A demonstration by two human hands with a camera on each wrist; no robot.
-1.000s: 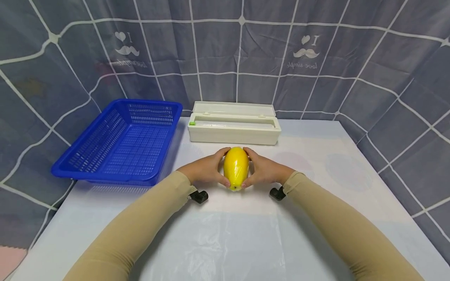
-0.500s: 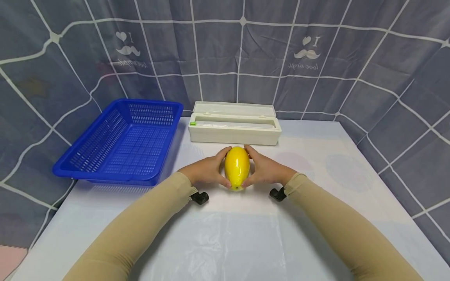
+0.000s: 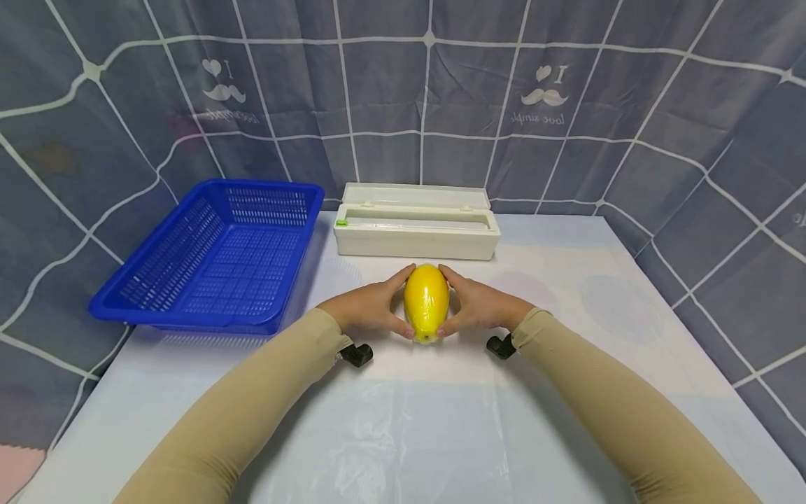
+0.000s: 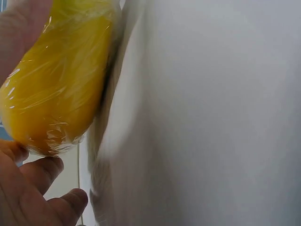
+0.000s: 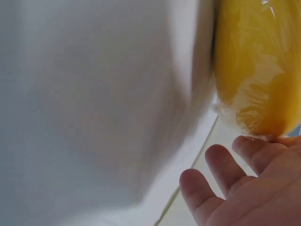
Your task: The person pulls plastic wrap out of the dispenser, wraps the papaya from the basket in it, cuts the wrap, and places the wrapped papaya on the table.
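A smooth yellow oblong fruit (image 3: 427,302), its exact kind unclear, lies on the table in front of me, wrapped in clear cling film. My left hand (image 3: 371,306) holds it from the left, thumb at the near end and fingertips at the far end. From the other side my right hand (image 3: 481,305) grips it the same way. Wrinkled film shows on the fruit (image 4: 61,80) in the left wrist view, some fingers touching its rounded end. In the right wrist view, a fingertip touches the gathered film on the fruit (image 5: 258,70), while other fingers stand apart from it.
Behind the hands stands a white cling film dispenser (image 3: 417,243), its lid raised, with a roll inside and a green slider at its left. A blue plastic basket (image 3: 217,318) sits on the left of the white-covered table (image 3: 434,434). Grey checked curtains surround the table.
Both hands stay around the wrapped fruit, which has turned or tipped very slightly. The head view has shifted a little. The dispenser and the basket stay put.
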